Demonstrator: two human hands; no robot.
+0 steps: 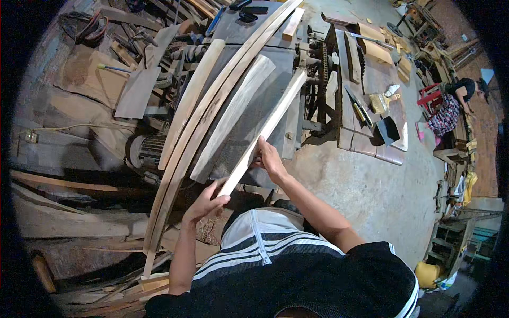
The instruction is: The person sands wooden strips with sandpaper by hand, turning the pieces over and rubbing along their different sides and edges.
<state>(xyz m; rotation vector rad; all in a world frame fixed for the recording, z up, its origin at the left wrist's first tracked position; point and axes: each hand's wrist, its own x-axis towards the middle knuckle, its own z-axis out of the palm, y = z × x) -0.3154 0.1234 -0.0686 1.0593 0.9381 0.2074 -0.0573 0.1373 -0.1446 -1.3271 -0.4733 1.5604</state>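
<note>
A pale wooden strip (265,129) slants across the front of a dark metal machine bed (258,105). Around its near end my left hand (210,200) is closed, thumb on top. My right hand (270,159) grips the strip near its middle from the right side, with some fingers hidden beneath it. Left of the strip lies a broad, rough-faced board (234,115). Beyond that, two long wooden strips (216,95) run side by side past the bed's near end. A shorter plank (193,103) lies farthest left on the bed.
An electric motor (149,151) sits left of the bed. To the right, a wooden bench (358,139) holds a brush (383,101), a handsaw (358,105) and a dark blade (387,130). A toothed wheel (324,65) stands between. Another person (451,105) sits at far right. Scrap wood lies at lower left.
</note>
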